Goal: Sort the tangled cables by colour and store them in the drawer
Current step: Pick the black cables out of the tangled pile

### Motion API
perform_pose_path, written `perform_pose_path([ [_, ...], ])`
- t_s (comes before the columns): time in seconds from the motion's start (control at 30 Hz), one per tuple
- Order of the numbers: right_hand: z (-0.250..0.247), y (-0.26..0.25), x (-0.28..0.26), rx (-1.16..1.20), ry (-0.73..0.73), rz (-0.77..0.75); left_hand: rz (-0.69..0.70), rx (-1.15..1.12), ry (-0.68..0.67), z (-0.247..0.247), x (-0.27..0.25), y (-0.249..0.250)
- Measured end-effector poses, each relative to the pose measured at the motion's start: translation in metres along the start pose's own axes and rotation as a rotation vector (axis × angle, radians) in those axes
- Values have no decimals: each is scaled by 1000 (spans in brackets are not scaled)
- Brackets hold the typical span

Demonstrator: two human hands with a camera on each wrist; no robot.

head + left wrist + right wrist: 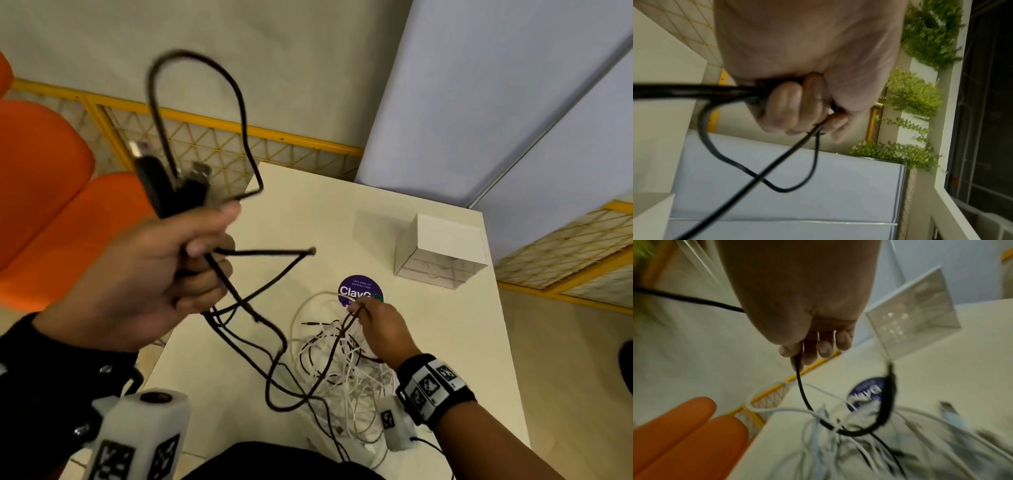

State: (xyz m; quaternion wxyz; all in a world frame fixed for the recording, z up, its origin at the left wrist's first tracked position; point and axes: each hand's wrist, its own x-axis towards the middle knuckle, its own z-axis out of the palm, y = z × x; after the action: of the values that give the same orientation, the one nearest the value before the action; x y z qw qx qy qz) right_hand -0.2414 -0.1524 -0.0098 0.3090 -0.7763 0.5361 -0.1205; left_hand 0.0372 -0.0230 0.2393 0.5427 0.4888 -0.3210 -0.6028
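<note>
My left hand is raised above the table's left edge and grips a bundle of black cables with USB plugs sticking up from the fist; the left wrist view shows the fingers curled round the black cables. Loops of black cable trail down to a tangle of white cables on the table. My right hand pinches a thin black cable above that tangle, also seen as a black cable under the fingertips. A small clear drawer unit stands at the far right.
The white table carries a round purple sticker behind the tangle. Orange chairs sit to the left, beyond the table edge. A pale blue partition rises behind the drawer unit. A yellow mesh fence runs along the back.
</note>
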Motion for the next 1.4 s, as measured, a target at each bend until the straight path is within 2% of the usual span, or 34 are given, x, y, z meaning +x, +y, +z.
perform_pose_path([
  [0.1,-33,-30,0,9,134,-146,-123,141,55,14,9,-17],
  [0.27,-74,-93,-20,306,173,-303,-184,173,115,25,26,-42],
  [0.37,-86,-122,-34,522,135,-329,-207,165,116,35,35,-52],
  [0.5,-97,-137,-45,653,125,-308,-345,155,114,46,50,-71],
  [0.63,-96,-138,-59,639,3,-363,-495,-90,66,54,61,-93],
  [0.7,-94,-133,-67,612,-78,-354,-530,-189,54,59,65,-99],
  [0.77,-94,-127,-75,703,-182,-315,-534,-193,61,60,65,-101],
  [0.87,-94,-117,-81,860,-283,-195,-505,-68,18,58,64,-102],
  [0.93,-88,-109,-78,916,-235,-39,-491,79,-37,56,62,-102],
  [1.0,-80,-98,-73,803,-35,93,-458,231,-77,54,59,-98],
  [1.07,-75,-88,-67,588,171,68,-412,383,-101,51,56,-92],
  [1.1,-75,-85,-64,512,196,10,-388,454,-112,50,54,-90],
  [1.27,-59,-94,-51,324,-132,-248,-292,616,-131,44,46,-86],
  [1.4,-40,-81,-42,236,-120,-268,-281,612,-113,34,41,-78],
])
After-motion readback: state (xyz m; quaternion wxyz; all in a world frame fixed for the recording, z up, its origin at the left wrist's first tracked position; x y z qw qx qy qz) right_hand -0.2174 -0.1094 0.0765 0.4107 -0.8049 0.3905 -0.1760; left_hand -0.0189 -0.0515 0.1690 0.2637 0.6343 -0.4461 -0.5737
